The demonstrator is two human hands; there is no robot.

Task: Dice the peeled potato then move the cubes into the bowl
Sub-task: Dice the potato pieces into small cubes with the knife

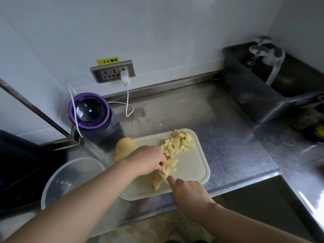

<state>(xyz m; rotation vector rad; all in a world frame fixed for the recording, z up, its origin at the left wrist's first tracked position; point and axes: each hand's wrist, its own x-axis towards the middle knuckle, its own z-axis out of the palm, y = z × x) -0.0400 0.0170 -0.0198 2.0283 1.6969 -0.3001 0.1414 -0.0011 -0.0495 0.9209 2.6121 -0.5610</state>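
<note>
The left hand [149, 160] comes in over the near-left part of the cream cutting board [192, 165]. Its fingers are curled downward and their tips are pinched onto the potato slices [171, 163], holding them flat against the board. The slices fan out just to the right of the fingertips. They are pale yellow, thin and angular, with cut edges overlapping. A longer wedge [157, 183] lies nearer the board's front edge, below the left hand.

The right hand [188, 192] sits at the board's front edge with its fingers folded around the handle of a knife [162, 174] and the index finger stretched forward along its back. Only a short dark sliver of blade shows, between the two hands and touching the slices.

The cubes [177, 144] lie farther back on the board in a loose heap of small, uneven, cream-coloured pieces, a few of them browned on one face. A whole potato [123, 149] rests at the board's left edge, behind the left wrist.

The clear bowl [52, 183] stands on the steel counter [228, 137] just left of the board, partly hidden by the left forearm. Behind it is a purple-rimmed blender [89, 113].
</note>
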